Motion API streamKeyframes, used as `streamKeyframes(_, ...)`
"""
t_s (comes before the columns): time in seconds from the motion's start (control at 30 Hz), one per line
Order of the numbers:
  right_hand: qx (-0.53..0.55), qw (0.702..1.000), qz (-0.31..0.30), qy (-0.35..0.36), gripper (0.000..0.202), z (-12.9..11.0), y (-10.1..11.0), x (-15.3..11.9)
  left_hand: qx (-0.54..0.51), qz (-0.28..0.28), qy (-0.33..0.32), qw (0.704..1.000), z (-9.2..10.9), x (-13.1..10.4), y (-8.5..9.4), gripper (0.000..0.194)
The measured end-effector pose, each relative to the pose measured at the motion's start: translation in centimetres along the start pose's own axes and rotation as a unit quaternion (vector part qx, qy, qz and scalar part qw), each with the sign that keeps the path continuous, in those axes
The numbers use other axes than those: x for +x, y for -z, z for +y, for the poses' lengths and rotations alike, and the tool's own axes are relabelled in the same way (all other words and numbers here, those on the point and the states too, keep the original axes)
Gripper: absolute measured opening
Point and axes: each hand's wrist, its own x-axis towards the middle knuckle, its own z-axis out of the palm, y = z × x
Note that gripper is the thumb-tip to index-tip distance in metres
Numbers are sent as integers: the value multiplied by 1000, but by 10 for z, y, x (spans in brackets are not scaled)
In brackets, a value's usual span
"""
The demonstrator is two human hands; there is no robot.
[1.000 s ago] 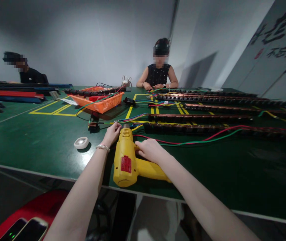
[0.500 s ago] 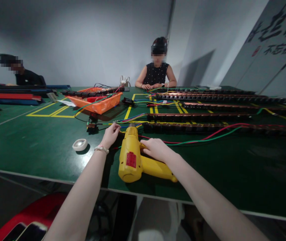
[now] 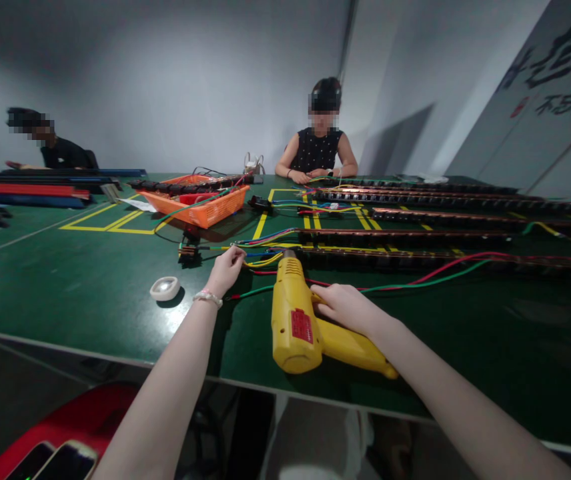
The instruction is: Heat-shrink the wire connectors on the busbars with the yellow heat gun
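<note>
My right hand (image 3: 343, 307) is wrapped round the handle of a yellow heat gun (image 3: 298, 333) with a red label on its body. The gun's nozzle points away from me at the wires beside a long dark strip (image 3: 395, 257). To its left, my left hand (image 3: 226, 270) pinches a bundle of thin wires (image 3: 268, 259), mostly yellow and blue, between thumb and fingers. The exact grip point is small and partly hidden. A loose green wire (image 3: 258, 291) and a red one lie on the table between my hands.
A white tape roll (image 3: 165, 289) lies left of my left hand. An orange basket (image 3: 205, 212) with wired parts stands behind. A small black component (image 3: 188, 253) sits on the green table (image 3: 90, 293). Several strips stretch right. Two people sit across the table.
The heat gun has moved right with my right hand, its nozzle now farther from my left hand. My left hand keeps its pinch on the wires. The view has shifted slightly.
</note>
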Motion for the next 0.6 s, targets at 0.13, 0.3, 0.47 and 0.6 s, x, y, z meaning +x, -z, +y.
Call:
streamKeyframes(0.13, -5, 1000, -8, -15, 22, 7, 1, -10, 10, 7, -1, 1000, 1, 1, 0, 16)
streamKeyframes(0.3, -21, 1000, -13, -5, 25, 3, 4, -12, 51, 14, -11, 999, 3, 0, 0, 15)
streamKeyframes(0.47, -44, 999, -4, 7, 18, -5, 5, -6, 51, 24, -14, 998, 6, 1, 2, 16)
streamKeyframes(0.6, -53, 998, 22, 31, 19, -15, 2, 8, 63, 57, -62, 994, 4, 3, 3, 15)
